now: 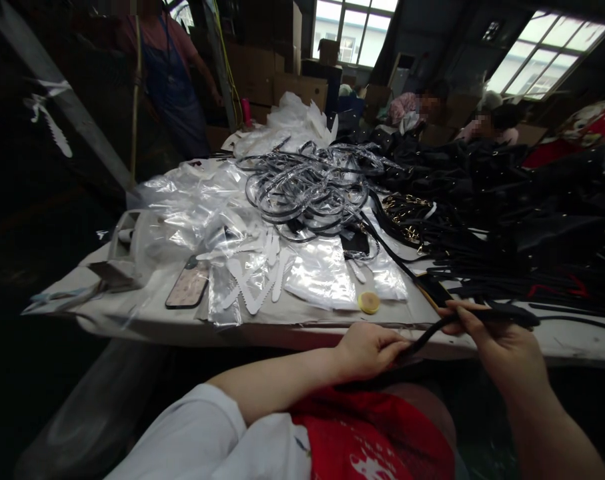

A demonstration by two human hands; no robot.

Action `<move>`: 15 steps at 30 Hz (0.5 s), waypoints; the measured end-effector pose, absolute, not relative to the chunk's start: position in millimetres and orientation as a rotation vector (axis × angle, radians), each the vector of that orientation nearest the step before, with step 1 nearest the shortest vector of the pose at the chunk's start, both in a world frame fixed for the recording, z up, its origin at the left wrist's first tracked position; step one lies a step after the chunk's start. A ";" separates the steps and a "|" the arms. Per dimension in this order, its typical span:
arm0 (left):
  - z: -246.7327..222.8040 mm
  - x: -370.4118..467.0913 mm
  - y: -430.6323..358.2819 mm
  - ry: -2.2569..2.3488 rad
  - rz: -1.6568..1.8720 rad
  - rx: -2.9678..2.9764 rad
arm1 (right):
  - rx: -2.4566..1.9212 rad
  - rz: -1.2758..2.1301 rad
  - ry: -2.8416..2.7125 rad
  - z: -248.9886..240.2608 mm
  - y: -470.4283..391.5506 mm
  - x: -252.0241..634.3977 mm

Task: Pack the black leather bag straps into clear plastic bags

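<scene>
A long black strap [426, 335] runs between my hands at the table's front edge. My left hand [368, 349] pinches it near my lap, thumb and fingers pressed together. On the right, my right hand [505, 341] grips the same strap between thumb and fingers; a wider black part lies over that hand. Just beyond it is a dark flat object with a yellow-orange edge [431, 292]. A round yellow tin [369, 303] sits left of the strap. Coiled straps in clear plastic [307, 187] are heaped at mid-table, with black straps with gold clasps [409, 220] beside them.
Clear plastic bags [322, 273], white serrated strips [255, 293], a phone [187, 283] and a tape dispenser [129, 250] cover the left side. Black goods [532, 200] pile up on the right. A person in a blue apron [175, 93] stands at the far left; others are behind the pile.
</scene>
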State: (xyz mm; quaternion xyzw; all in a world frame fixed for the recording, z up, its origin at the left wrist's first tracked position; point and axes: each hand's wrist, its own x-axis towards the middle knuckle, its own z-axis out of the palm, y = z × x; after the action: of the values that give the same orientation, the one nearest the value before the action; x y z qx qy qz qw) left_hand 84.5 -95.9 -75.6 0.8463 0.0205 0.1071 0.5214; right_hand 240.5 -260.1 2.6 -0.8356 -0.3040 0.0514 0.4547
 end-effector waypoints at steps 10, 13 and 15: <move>-75.0 89.8 -100.8 0.271 0.555 1.880 | -1.750 0.713 -0.776 -41.9 -243.0 198.0; -81.3 83.8 -93.2 0.300 0.553 1.823 | -1.428 0.958 -0.498 -53.6 -245.5 193.9; -86.1 77.4 -87.6 0.280 0.521 1.822 | -1.280 0.979 -0.326 -58.7 -249.1 201.7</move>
State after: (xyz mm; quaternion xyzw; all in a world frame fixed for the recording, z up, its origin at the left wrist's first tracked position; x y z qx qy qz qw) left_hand 77.4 -87.6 -86.1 0.7778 0.1194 0.2223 0.5756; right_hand 201.7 -249.1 -58.7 -0.5702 -0.1455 0.4361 0.6808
